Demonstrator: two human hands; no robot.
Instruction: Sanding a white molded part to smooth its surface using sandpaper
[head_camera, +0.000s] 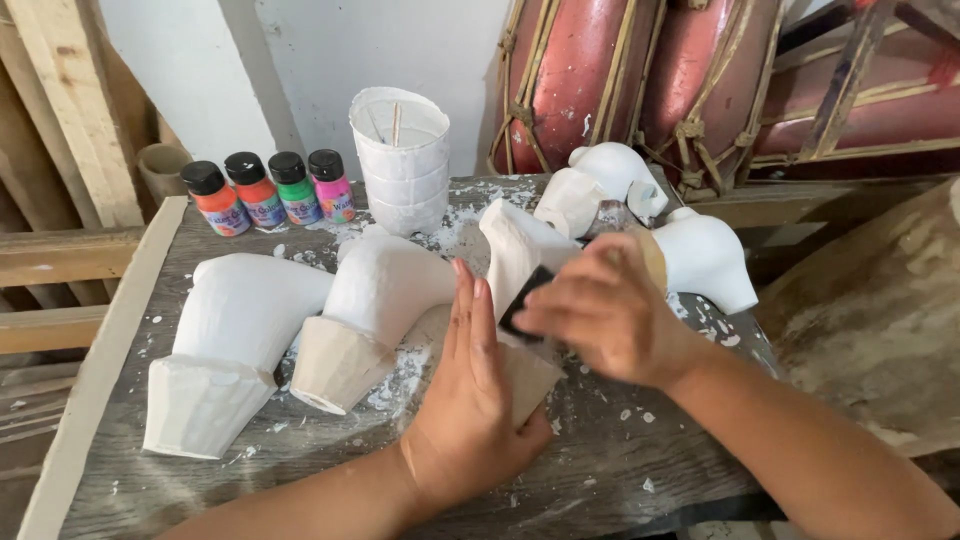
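Left hand: flat, fingers straight, steadying the white figure on the table.
Right hand: pinching a dark sanding pad against it.
Nearby: paint bottles.

Four small paint bottles with black caps stand in a row at the bench's far left corner, well apart from the grip: orange, red-orange, green, pink. A white paper-covered cup holding thin sticks stands just beside them, beyond the grip. Two white-coated figures with bare card bases lie side by side, left of the grip. More white figures lie beyond it, right. Red drums lean against the wall behind. White flecks litter the grey wooden bench.
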